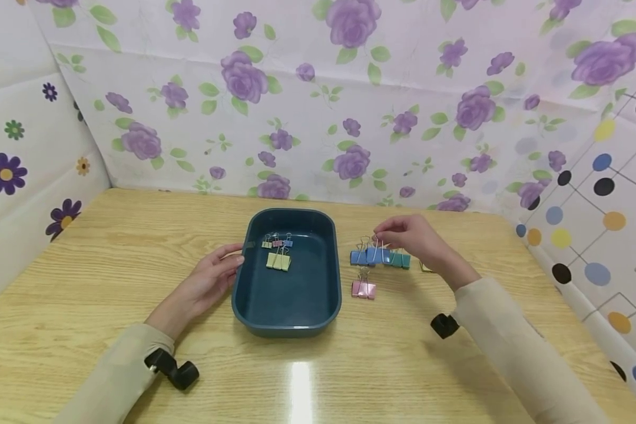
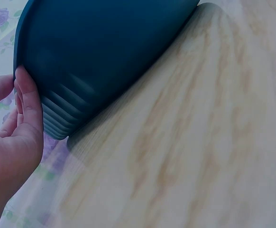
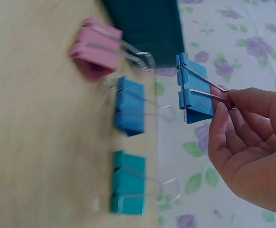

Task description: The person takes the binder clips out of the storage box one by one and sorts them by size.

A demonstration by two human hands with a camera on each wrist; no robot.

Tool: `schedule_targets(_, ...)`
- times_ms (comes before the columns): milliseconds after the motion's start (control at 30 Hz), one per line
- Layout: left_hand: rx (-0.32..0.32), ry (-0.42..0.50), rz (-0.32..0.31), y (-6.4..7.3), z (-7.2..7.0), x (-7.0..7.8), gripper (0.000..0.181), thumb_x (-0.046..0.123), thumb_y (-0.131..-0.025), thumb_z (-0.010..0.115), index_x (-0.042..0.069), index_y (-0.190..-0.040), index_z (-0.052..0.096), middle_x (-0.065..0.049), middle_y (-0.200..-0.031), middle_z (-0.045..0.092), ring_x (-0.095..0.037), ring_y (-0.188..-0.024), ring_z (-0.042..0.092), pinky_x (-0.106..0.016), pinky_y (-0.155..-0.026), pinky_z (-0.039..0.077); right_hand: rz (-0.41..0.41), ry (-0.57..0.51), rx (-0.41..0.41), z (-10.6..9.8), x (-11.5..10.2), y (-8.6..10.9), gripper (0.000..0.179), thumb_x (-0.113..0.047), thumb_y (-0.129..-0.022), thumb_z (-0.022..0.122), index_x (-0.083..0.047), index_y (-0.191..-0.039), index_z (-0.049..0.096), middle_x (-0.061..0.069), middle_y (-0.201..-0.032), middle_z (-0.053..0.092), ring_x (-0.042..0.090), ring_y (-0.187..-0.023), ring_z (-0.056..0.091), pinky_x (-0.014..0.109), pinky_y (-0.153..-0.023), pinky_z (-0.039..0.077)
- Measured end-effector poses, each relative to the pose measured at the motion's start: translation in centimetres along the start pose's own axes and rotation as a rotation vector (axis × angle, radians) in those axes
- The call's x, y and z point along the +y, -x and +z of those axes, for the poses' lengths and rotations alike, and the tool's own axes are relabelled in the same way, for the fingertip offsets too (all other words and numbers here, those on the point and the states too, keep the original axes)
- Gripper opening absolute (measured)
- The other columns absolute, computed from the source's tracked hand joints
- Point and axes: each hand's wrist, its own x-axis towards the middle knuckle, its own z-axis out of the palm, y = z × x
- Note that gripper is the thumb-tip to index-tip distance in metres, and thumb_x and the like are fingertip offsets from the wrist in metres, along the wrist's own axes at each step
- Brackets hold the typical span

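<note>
My right hand (image 1: 410, 235) pinches the wire handles of a blue binder clip (image 3: 195, 90) between thumb and fingertips, holding it raised above the table. Below it in the right wrist view are a second blue binder clip (image 3: 130, 107), a green one (image 3: 128, 183) and a pink one (image 3: 97, 50). At the left side of a dark teal bin (image 1: 286, 318), my left hand (image 1: 209, 282) grips the rim. Inside the bin, a larger yellow binder clip (image 1: 278, 262) sits in front of small yellow (image 1: 267, 244), pink (image 1: 277, 243) and blue (image 1: 288, 243) ones.
Another yellowish clip (image 1: 426, 267) lies partly hidden behind the right forearm. The wooden table (image 1: 371, 365) ends at a flowered cloth backdrop (image 1: 297, 118), with patterned cloth at both sides. The bin stands between the two hands.
</note>
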Motion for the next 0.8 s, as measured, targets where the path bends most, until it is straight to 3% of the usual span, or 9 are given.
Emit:
schedule_targets(400, -0.014, 0.002, 0.007, 0.1, -0.1, 0.1, 0.037, 0.003, -0.1, 0.051, -0.003, -0.133, 0.036, -0.003, -0.104, 0.067, -0.011, -0.093, 0.063, -0.022, -0.079, 0.051, 0.073, -0.03, -0.004, -0.5, 4.2, 2.6, 0.025, -0.011, -0.097, 0.06, 0.007, -0.114, 0.062, 0.014, -0.106, 0.068, 0.021, -0.093, 0.066, 0.046, -0.089, 0.05)
schedule_targets(800, -0.017, 0.023, 0.0, 0.0, -0.2, 0.0, 0.036, 0.002, -0.099, 0.051, -0.001, -0.132, 0.038, -0.004, -0.104, 0.066, -0.011, -0.091, 0.063, -0.022, -0.078, 0.051, 0.084, -0.012, -0.051, -0.9, 6.1, 4.3, 0.023, -0.008, -0.097, 0.059, 0.008, -0.113, 0.064, 0.016, -0.104, 0.069, 0.025, -0.093, 0.067, 0.037, -0.081, 0.055)
